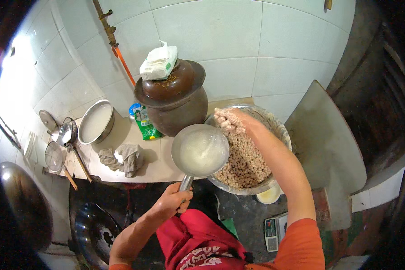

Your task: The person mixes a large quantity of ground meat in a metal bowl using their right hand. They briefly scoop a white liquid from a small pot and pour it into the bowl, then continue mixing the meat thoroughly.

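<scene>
My left hand (176, 199) grips the metal handle of a large ladle (200, 126) that holds cloudy, pale liquid. The ladle's bowl is over the left rim of a metal basin (287, 138). A crumbly, pale brown grain mixture (246, 165) with dark specks fills much of this basin. At the far side of the basin is my right hand (232, 120), its fingers thickly coated with sticky clumps of the mixture. The coating hides whether those fingers are closed around anything.
Behind the ladle stands a brown lidded earthenware jar (179, 108), topped by a tissue pack (158, 62). Leftward are a green packet (146, 125), a bowl of whitish liquid (96, 123), a crumpled cloth (130, 158) and strainers (54, 157). Below lie a wok (94, 233) and a scale (271, 233).
</scene>
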### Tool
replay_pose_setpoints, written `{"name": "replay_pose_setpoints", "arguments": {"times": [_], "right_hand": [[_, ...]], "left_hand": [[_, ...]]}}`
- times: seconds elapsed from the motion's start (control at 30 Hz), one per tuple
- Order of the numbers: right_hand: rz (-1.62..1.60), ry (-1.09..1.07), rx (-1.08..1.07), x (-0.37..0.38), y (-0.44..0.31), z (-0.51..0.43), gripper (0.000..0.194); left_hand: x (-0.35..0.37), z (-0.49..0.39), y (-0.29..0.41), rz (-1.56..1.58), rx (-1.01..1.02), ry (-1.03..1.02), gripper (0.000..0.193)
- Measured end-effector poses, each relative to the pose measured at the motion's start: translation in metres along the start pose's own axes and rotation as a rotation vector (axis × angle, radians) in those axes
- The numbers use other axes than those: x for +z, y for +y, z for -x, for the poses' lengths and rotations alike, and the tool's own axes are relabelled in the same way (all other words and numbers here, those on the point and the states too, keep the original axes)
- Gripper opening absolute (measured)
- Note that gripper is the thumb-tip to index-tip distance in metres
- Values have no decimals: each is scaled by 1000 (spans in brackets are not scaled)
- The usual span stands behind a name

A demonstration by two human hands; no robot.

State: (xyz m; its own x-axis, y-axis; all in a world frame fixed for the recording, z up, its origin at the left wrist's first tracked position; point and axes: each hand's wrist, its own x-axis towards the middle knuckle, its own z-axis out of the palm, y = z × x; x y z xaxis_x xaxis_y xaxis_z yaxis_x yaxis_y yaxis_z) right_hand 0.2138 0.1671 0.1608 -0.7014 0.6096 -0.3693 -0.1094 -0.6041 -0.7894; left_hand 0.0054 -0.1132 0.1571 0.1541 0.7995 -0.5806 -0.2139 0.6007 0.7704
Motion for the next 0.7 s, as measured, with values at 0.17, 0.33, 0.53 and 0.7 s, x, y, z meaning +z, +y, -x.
{"name": "replay_pose_setpoints", "arguments": {"times": [0.17,0.33,0.53,0.7], "right_hand": [[185,208,19,-30,18,12,22],[771,-26,341,-65,65,56,23],[1139,238,298,-117,30,88,28],[1244,400,-224,-100,2,71,44]], "left_hand": [[0,11,7,-22,7,40,20],[-3,17,10,-59,32,50,23],[-4,17,9,-68,8,37,24],[3,11,8,-35,14,0,25]]}}
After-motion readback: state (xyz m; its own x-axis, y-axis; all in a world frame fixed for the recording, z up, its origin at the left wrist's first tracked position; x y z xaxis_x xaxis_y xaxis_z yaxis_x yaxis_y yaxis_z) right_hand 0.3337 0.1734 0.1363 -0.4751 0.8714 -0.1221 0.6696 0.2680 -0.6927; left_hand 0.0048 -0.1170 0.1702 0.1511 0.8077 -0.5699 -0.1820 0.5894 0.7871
